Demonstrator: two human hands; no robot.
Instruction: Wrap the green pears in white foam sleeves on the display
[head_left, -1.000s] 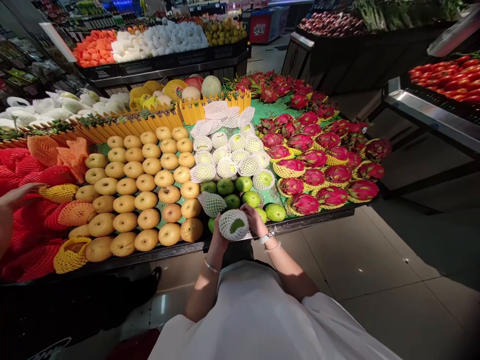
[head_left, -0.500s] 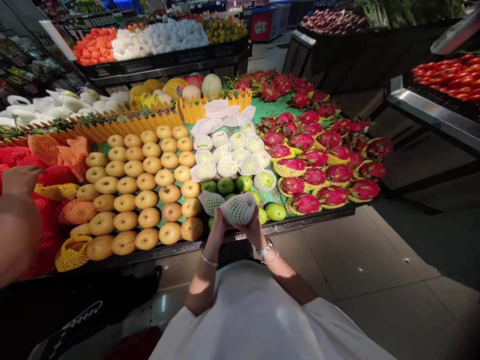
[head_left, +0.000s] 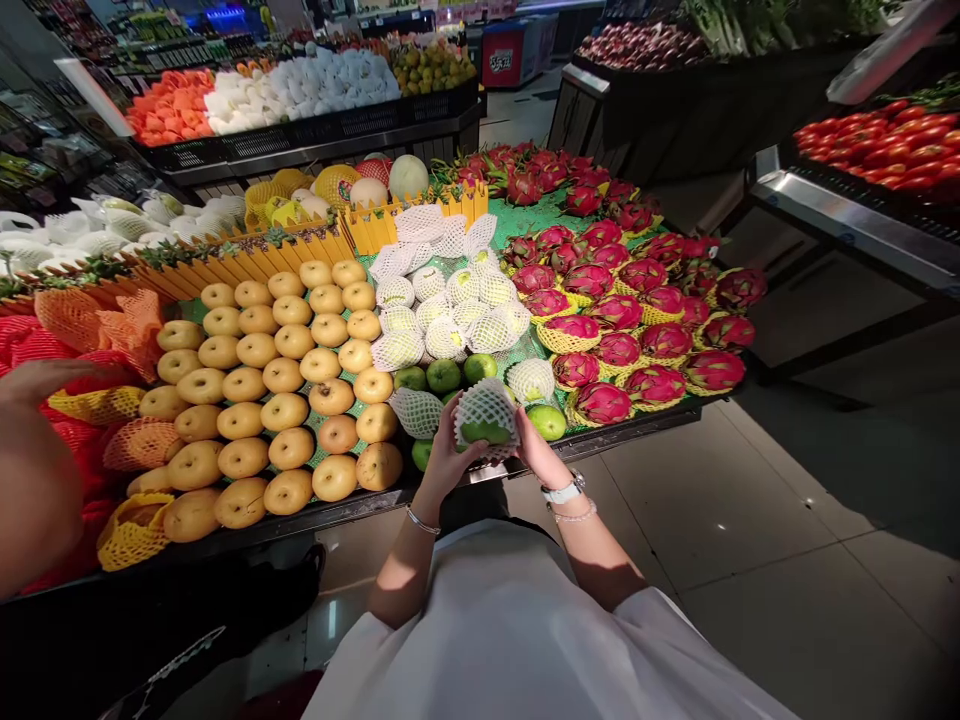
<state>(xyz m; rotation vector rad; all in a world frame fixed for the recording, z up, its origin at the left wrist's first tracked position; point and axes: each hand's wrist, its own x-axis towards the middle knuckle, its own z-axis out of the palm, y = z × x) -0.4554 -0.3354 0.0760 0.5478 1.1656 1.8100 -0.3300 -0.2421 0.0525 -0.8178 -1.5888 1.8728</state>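
Between my hands is a smooth green fruit point(head_left: 484, 433), its exact kind unclear, with a white foam net point(head_left: 486, 400) over its upper part. My left hand point(head_left: 445, 462) grips the left side, thumb across the front. From the right, my right hand point(head_left: 541, 450) holds the net's side with its fingers, which are partly hidden. Several bare green fruits point(head_left: 444, 376) lie just beyond, and one point(head_left: 546, 422) sits near the display edge to the right. An unfilled-looking foam net point(head_left: 417, 412) rests beside my left hand. Netted fruits point(head_left: 446, 337) are stacked farther back.
Rows of round tan pears point(head_left: 283, 411) fill the left of the stand. Dragon fruits point(head_left: 604, 403) in yellow nets lie to the right. A low yellow fence point(head_left: 247, 255) runs behind the pears. At far left, another person's hand point(head_left: 37, 385) reaches over red-netted fruit.
The netted fruit has turned in my hands, and its bare green underside now shows towards me. My right hand has shifted right, away from my left. The view has moved slightly.
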